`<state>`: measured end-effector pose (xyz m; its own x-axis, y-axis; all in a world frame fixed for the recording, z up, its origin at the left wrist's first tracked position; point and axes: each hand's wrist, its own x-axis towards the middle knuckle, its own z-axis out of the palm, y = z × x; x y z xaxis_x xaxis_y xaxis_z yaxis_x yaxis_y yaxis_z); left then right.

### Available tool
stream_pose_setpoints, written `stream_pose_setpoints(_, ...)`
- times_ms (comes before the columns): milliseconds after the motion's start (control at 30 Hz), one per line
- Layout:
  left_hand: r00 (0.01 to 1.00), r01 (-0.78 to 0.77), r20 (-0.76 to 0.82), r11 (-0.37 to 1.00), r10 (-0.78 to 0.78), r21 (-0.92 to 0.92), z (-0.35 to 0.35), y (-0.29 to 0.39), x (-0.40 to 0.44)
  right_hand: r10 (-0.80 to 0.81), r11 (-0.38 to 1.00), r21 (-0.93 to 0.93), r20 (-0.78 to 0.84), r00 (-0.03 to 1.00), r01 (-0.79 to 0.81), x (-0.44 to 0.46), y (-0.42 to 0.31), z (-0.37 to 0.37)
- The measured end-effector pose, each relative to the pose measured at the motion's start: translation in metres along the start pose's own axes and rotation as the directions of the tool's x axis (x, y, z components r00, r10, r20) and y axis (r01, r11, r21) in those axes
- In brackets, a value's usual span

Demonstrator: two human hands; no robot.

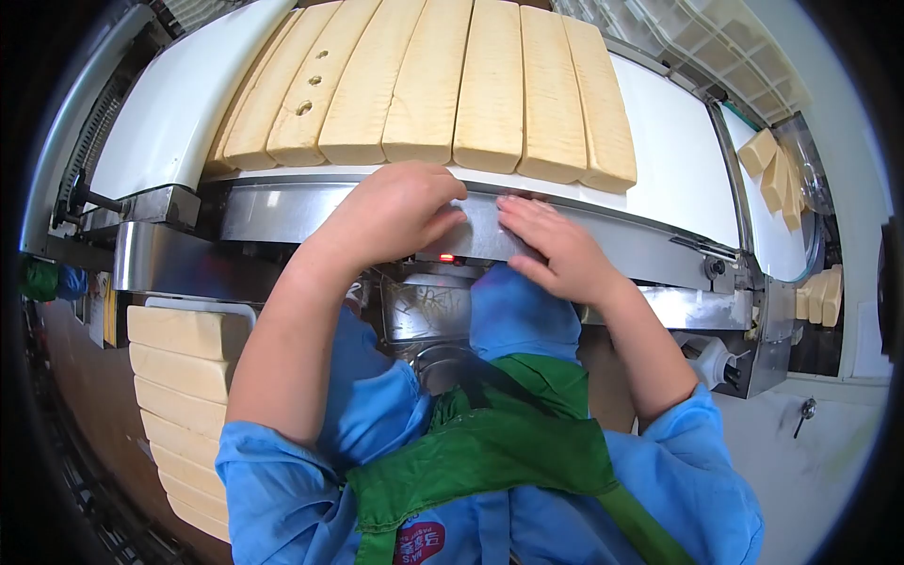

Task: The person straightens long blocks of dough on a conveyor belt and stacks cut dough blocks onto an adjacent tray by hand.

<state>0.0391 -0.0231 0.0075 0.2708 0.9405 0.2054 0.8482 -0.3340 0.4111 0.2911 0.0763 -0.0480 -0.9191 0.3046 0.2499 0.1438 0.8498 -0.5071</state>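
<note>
Long pale-yellow loaves (428, 85) lie side by side across a white belt (673, 141), their near ends facing me. One loaf on the left has three small holes in its top. My left hand (405, 212) rests at the steel rail (278, 209) in front of the loaves, fingers bent and thumb apart, nothing visible in it. Just beside the rail's middle, my right hand (556, 247) lies with its fingers stretched over the metal, holding nothing. Both hands are close to the near ends of the loaves.
More loaves (184, 377) are stacked at the lower left. Cut pieces (777, 179) sit on a round white surface at the right. A red light (446, 257) glows under the rail, above a metal tray (428, 311) with crumbs. White plastic crates (702, 47) stand at the back right.
</note>
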Motion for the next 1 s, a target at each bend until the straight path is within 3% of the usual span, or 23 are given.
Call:
stream_pose_setpoints(33, 1.0, -0.009, -0.016, 1.0, 0.009, -0.003, 0.001, 0.001, 0.001, -0.029, 0.998, -0.06, 0.0, 1.0, 0.029, 0.001, -0.003, 0.002)
stream_pose_setpoints(133, 0.999, -0.015, -0.031, 1.0, 0.014, -0.008, 0.002, 0.002, 0.002, -0.03, 0.967, 0.254, 0.065, 0.997, 0.012, -0.003, 0.011, -0.002)
stream_pose_setpoints(233, 0.998, 0.043, 0.04, 0.999, -0.044, 0.018, 0.001, 0.002, 0.001, -0.082, 0.965, 0.254, 0.03, 0.996, 0.072, 0.0, 0.019, -0.003)
stream_pose_setpoints(433, 0.963, 0.183, 0.184, 0.979, -0.196, 0.088, -0.004, 0.005, -0.003, -0.104, 0.993, 0.053, -0.007, 0.995, 0.104, 0.018, 0.001, 0.002)
stream_pose_setpoints(533, 0.947, 0.24, 0.195, 0.966, -0.255, 0.097, -0.006, 0.007, -0.003, -0.065, 0.911, 0.412, 0.128, 0.99, 0.006, 0.014, 0.009, -0.01)
stream_pose_setpoints(600, 0.929, 0.289, 0.225, 0.956, -0.295, 0.059, -0.004, 0.009, -0.003, -0.057, 0.921, 0.387, 0.027, 0.998, 0.042, 0.003, 0.014, -0.014)
stream_pose_setpoints(667, 0.961, 0.223, 0.167, 0.975, -0.218, -0.011, 0.012, 0.013, -0.003, -0.018, 0.952, 0.303, -0.088, 0.996, 0.044, -0.009, 0.016, -0.018)
stream_pose_setpoints(767, 0.978, 0.076, 0.203, 0.99, -0.051, -0.119, 0.034, 0.024, 0.006, 0.17, 0.968, 0.201, -0.086, 0.982, -0.15, -0.033, 0.025, -0.027)
stream_pose_setpoints(800, 0.991, -0.005, 0.132, 0.987, 0.026, -0.163, 0.045, 0.031, 0.007, 0.197, 0.971, 0.157, -0.114, 0.974, -0.179, -0.038, 0.026, -0.028)
stream_pose_setpoints(833, 0.993, -0.088, 0.057, 0.976, 0.101, -0.199, 0.052, 0.037, 0.007, 0.202, 0.969, 0.169, -0.117, 0.972, -0.181, -0.04, 0.026, -0.027)
stream_pose_setpoints(1000, 0.986, -0.118, 0.082, 0.959, 0.143, -0.258, 0.034, 0.038, 0.018, 0.12, 0.982, 0.157, -0.083, 0.989, -0.106, -0.024, 0.009, -0.013)
